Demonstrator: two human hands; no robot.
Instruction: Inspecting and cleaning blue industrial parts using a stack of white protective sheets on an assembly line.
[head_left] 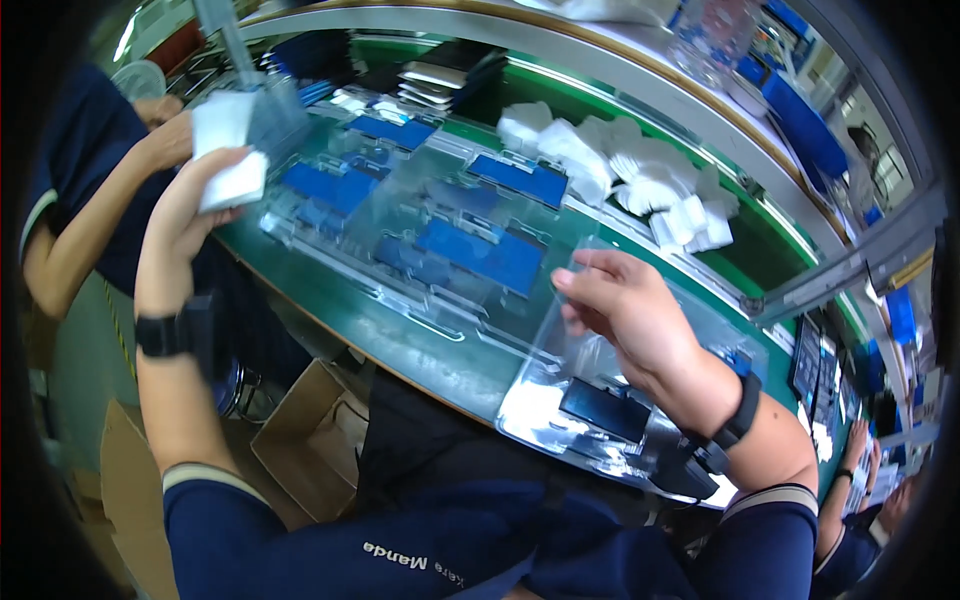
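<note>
Okay, your right hand point(625, 300) seemingly pinches the clear plastic tray point(535, 405) edgewise, probably for control; way left of it, your left hand point(185, 205) clasps white rectangular pads point(238, 183).

A wood-edged shelf point(640, 72) runs above a green workbench point(360, 318).

Clear plastic trays point(400, 210) are shining with glossy, moulded edges, and the nearer transparent tray point(525, 405) is throwing back white glare. Blue panels point(490, 255) are looking smooth and fairly matt; a dark slab point(605, 410) is showing a sleek sheen. The green tabletop point(385, 335) is gleaming smoothly. White sheets point(237, 182) are appearing matt, perhaps foam or paper, as blur is hiding their texture. The box point(300, 440) is showing dull brown cardboard, the navy shirt point(225, 520) matt cloth.
</note>
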